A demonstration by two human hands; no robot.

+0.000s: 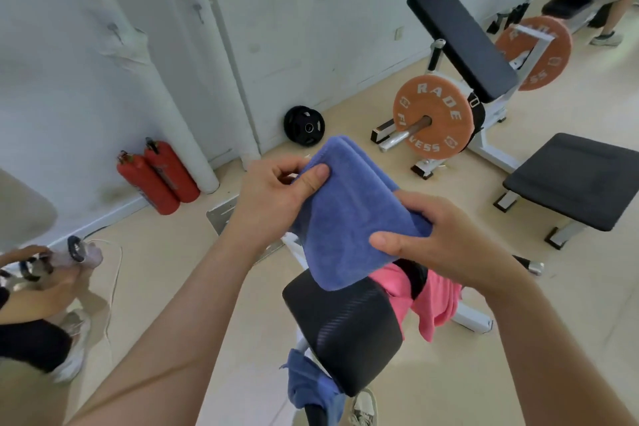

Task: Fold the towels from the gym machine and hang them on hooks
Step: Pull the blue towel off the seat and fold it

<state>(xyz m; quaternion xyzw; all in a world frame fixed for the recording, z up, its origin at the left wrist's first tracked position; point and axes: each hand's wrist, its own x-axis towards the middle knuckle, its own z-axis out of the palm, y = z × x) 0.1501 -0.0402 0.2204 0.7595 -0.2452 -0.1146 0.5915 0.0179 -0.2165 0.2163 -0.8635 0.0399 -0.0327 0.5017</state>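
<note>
A folded blue towel (349, 214) is held in the air above the gym machine's black padded seat (345, 325). My left hand (276, 194) pinches its far left edge, thumb on top. My right hand (435, 235) grips its near right edge, thumb over the cloth. A pink towel (432, 301) lies draped over the machine just behind the seat. Another blue towel (307, 387) hangs crumpled from the frame below the seat. Two hooks (116, 29) (197, 9) stick out of the white wall at upper left.
Two red fire extinguishers (159, 176) stand by the wall. A bench machine with orange weight plates (434, 117) and a black flat bench (570, 180) stand at right. A black plate (304, 126) leans on the wall. One person crouches at left (38, 304), another stands far right.
</note>
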